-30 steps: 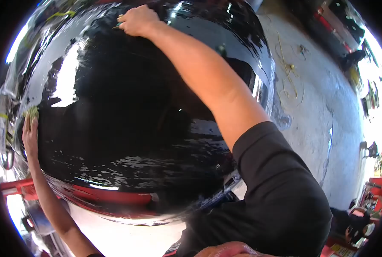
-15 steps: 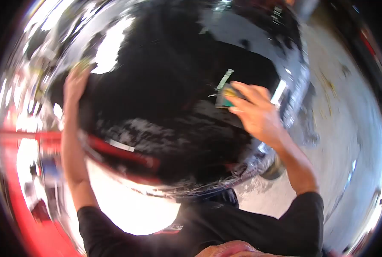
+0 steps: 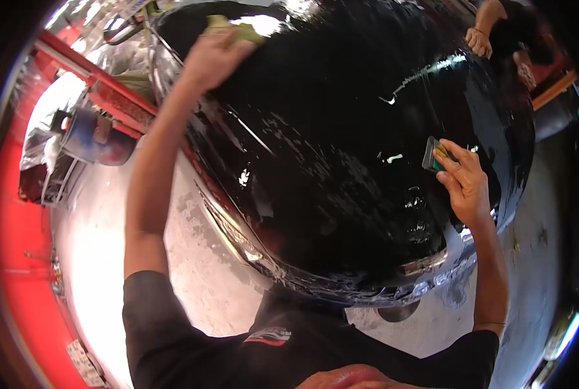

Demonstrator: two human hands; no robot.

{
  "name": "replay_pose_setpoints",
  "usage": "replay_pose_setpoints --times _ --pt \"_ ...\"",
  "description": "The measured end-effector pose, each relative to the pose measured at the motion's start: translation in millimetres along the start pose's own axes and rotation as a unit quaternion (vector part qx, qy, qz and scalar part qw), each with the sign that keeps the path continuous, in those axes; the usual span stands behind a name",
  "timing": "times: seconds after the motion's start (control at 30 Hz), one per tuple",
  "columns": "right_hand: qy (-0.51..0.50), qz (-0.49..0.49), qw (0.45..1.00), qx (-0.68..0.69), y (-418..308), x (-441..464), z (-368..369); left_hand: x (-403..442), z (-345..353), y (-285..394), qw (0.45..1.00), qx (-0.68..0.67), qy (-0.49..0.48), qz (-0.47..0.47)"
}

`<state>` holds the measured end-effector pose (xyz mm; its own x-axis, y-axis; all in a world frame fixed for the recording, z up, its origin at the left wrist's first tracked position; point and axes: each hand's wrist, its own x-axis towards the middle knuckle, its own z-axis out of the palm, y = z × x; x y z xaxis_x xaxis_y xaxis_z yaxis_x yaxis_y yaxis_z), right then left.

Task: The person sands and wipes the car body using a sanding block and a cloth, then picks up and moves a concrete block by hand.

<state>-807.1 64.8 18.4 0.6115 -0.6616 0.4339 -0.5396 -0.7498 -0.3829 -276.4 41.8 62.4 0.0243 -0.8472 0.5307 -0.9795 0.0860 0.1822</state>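
A glossy black car hood (image 3: 341,214), wet in patches, fills the middle of the view. My left hand (image 3: 217,57) rests near its far left side, fingers closed on a crumpled yellow-green cloth (image 3: 247,32). Toward the right side of the hood, my right hand (image 3: 468,185) pinches a small sanding block (image 3: 430,155) with a dark grey sheet and some green and yellow showing. The block lies against the hood; its underside is hidden.
At the upper right, another person's closed fist (image 3: 479,42) is beside the far edge of the hood. A blue-grey drum (image 3: 98,137) stands at left by a red beam (image 3: 95,71). A dark round container (image 3: 398,311) sits on the floor below the bumper.
The view has turned, bringing the other person and the drum into sight. My left hand with the cloth and my right hand with the block both appear farther right in the view.
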Motion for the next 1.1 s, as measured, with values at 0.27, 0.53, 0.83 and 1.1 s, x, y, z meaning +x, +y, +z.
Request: replay_pose_setpoints --times 0.27,0.53,0.83,1.1 --pt "0.007 -0.137 0.990 -0.019 -3.0 178.9 65.6 31.6 23.7 -66.6 0.994 0.102 0.028 0.014" --pt "-0.007 -0.099 0.994 -0.050 -6.4 127.4 46.2 45.4 25.6 -118.4 0.997 0.062 0.018 0.040" --pt "0.023 -0.199 0.977 -0.078 19.9 260.0 100.2 37.6 4.0 -58.1 0.999 -0.009 0.025 0.034" --pt "0.013 -0.115 0.993 -0.016 -31.0 161.0 72.7 37.0 5.2 -71.2 0.996 0.000 0.024 0.087"
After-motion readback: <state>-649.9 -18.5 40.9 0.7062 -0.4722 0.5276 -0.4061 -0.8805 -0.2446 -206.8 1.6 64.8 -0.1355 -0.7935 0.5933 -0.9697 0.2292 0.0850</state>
